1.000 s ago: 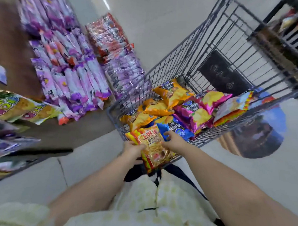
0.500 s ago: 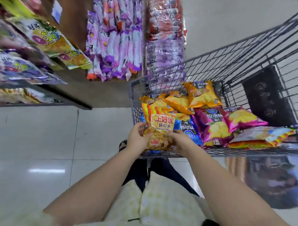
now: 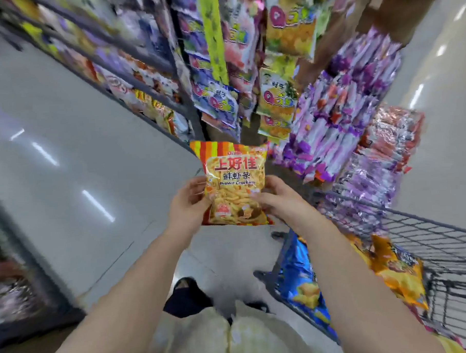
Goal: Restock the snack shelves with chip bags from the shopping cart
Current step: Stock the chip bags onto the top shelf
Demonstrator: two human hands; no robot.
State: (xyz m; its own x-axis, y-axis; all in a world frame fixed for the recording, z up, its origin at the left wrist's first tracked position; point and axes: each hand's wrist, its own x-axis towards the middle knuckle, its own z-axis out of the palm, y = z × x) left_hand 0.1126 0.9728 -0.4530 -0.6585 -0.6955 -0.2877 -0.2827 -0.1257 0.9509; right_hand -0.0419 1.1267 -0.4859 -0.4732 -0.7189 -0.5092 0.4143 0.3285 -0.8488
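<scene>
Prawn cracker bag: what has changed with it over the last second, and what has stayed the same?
The prawn cracker bag has come up out of the shopping cart and is now held in front of the snack shelves. Unchanged: the left hand and right hand grip its side edges, and a blue bag and an orange bag lie in the cart.

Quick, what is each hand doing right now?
Left hand: grips the left edge of the prawn cracker bag.
Right hand: grips the bag's right edge.
</scene>
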